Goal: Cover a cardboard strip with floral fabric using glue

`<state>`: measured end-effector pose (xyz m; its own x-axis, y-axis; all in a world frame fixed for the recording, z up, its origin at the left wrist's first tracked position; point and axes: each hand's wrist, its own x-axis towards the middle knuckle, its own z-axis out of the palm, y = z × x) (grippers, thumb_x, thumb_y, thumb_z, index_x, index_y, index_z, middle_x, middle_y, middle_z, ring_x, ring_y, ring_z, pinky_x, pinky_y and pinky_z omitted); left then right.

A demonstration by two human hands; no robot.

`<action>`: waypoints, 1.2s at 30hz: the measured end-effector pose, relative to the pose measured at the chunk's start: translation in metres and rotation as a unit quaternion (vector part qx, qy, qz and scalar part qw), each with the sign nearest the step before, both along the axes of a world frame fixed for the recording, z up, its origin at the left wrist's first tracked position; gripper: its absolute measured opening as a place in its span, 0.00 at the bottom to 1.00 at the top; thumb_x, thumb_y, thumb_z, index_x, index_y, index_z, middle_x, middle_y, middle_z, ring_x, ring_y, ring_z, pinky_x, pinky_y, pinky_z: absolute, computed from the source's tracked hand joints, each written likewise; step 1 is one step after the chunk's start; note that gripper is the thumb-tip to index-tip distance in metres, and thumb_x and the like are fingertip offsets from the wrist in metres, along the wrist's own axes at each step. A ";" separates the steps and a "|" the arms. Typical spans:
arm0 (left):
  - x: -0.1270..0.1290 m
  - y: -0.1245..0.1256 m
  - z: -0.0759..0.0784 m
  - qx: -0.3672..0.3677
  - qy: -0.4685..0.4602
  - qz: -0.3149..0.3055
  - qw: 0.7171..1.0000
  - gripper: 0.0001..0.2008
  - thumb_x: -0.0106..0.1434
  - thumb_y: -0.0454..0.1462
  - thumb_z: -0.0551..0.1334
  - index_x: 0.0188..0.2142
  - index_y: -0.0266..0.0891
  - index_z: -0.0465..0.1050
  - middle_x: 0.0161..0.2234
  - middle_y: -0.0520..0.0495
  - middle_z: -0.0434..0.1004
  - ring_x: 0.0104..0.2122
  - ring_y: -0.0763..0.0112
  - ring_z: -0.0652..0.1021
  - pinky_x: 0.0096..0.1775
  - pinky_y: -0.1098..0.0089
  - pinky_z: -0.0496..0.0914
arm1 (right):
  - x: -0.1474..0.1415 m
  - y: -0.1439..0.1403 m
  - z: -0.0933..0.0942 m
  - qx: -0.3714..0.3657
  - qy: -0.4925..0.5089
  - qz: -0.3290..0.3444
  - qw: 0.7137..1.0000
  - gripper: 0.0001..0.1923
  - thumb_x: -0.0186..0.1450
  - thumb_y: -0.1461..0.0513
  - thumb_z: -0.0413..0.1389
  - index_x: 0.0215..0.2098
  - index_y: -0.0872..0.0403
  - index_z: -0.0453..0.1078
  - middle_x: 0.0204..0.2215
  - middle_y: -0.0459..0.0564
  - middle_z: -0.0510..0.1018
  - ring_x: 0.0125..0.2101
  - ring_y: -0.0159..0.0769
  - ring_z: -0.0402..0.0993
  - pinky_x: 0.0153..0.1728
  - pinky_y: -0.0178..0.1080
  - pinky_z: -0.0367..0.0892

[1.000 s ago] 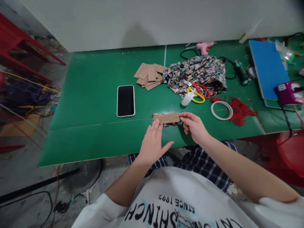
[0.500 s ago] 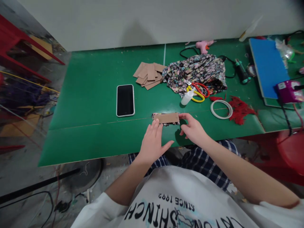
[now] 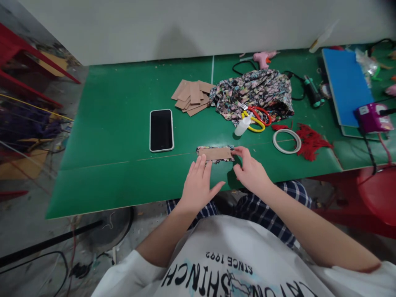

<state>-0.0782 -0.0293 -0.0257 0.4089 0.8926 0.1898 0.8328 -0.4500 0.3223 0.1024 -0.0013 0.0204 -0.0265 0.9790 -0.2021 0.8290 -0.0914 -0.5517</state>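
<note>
My left hand (image 3: 198,185) lies flat, fingers pressing the cardboard strip's (image 3: 215,154) near-left end; my right hand (image 3: 251,171) pinches its right end, long axis left-right.

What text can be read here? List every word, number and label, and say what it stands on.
"SINCE 1992": on the white shirt, upside down to the camera.
"SHINCH": large black letters on the same shirt, upside down; the word is cut off at both ends, so more letters may belong to it.
White label on the purple device: too small to read.
The phone shows a dark screen with no text.
</note>
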 end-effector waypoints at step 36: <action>-0.017 0.009 0.014 0.072 -0.015 0.001 0.997 0.20 0.63 0.41 0.55 0.52 0.32 0.63 0.54 0.35 0.66 0.57 0.54 0.62 0.54 0.53 0.62 | 0.003 0.033 -0.042 0.359 0.025 0.239 0.902 0.13 0.63 0.69 0.49 0.41 0.55 0.72 0.38 0.53 0.77 0.40 0.37 0.71 0.43 0.42 0.71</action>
<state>-0.0953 -0.0204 -0.0115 0.3993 0.8558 0.3288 0.8249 -0.4919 0.2786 0.1057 0.0321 -0.0211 -0.4712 0.7321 0.4920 0.6523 0.6647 -0.3643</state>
